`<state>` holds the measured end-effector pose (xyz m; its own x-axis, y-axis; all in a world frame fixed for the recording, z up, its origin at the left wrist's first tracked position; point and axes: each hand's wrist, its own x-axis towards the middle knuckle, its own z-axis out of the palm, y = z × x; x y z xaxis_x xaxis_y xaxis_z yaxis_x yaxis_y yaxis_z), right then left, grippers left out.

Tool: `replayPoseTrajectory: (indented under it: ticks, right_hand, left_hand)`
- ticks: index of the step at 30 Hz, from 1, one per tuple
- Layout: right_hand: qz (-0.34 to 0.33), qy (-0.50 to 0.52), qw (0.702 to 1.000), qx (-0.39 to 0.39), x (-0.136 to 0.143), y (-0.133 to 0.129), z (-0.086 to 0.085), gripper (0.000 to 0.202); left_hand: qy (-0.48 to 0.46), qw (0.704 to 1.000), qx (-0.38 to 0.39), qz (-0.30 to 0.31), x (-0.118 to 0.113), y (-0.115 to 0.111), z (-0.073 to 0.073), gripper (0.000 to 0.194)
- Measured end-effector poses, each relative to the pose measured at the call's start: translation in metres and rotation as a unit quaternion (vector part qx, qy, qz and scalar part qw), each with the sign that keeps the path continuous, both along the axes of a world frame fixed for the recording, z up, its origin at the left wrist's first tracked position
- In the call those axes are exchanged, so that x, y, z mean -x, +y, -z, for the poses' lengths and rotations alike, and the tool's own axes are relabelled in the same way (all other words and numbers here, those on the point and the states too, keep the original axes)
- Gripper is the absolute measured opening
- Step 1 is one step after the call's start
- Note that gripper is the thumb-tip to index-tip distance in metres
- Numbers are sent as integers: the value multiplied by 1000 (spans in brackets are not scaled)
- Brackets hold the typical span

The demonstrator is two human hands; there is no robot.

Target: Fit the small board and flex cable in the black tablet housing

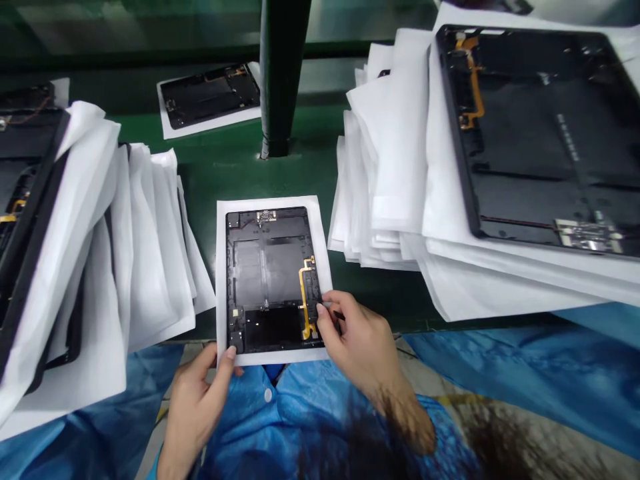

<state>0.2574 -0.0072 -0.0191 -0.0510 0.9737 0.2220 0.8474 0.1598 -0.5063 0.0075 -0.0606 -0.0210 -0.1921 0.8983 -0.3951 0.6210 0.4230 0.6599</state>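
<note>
Fingers, right: my right hand (363,343) pinches a thin dark tool, too small to tell its kind, closed on it, its tip at the right edge of the tablet back shell (273,279), just beside the orange flex cable (305,293).
Fingers, left: my left hand (203,393) grips the lower left corner of the white sheet (223,267) under the shell, thumb on top.
Shell: lies open side up on that sheet, at the near edge of the green bench (240,167), in front of my blue smock (280,413).
Around: stacks of shells interleaved with white sheets stand left (75,253) and right (500,167); another shell (210,97) lies farther back, beside a dark post (280,73).
Doing it well: I judge the sheet must be held flat so the shell cannot slide, and the tool tip kept light and off the cable.
</note>
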Motion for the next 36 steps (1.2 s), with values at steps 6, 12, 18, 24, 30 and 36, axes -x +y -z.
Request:
replayPoseTrajectory:
  ticks: [6,12,18,24,30,36]
  right_hand:
    - [1,4,1000,10,0,-1,1,15]
    - [6,22,999,43,-2,-1,-1,17]
    - [55,110,987,101,-9,1,-3,19]
    - [126,165,960,186,-17,2,-13,25]
    - [84,267,882,379,-24,4,-31,34]
    - [59,346,847,400,-21,16,-31,38]
  left_hand:
    - [-40,998,41,-30,2,3,-1,54]
    - [-43,998,42,-36,4,4,-2,53]
    - [-80,991,61,-85,4,4,-4,55]
    - [-115,981,69,-137,8,3,-8,55]
    - [-156,974,37,-162,2,8,-12,55]
    - [-152,978,41,-141,1,7,-13,55]
